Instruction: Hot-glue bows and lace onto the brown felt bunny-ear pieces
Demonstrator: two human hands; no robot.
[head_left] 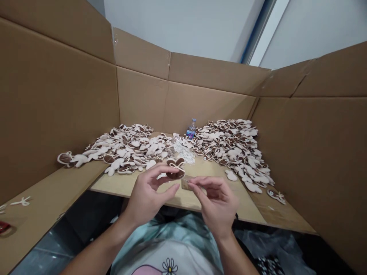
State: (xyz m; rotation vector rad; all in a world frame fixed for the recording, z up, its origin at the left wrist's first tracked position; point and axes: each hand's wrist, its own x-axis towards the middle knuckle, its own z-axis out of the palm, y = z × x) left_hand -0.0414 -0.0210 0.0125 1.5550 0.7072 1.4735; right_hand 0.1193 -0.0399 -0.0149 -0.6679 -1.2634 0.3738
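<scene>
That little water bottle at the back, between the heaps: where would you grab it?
Probably at the neck, from above. The bottle stands upright, and the left heap and right heap lie close about its base, so only its upper part looks free for fingers.

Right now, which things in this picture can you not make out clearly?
Head view:
What, if anything, the right hand pinches: too thin.
Part of the brown-and-white piece: covered by the left hand.
The red object: cut off by the left edge.
Label of the water bottle: too small.
</scene>
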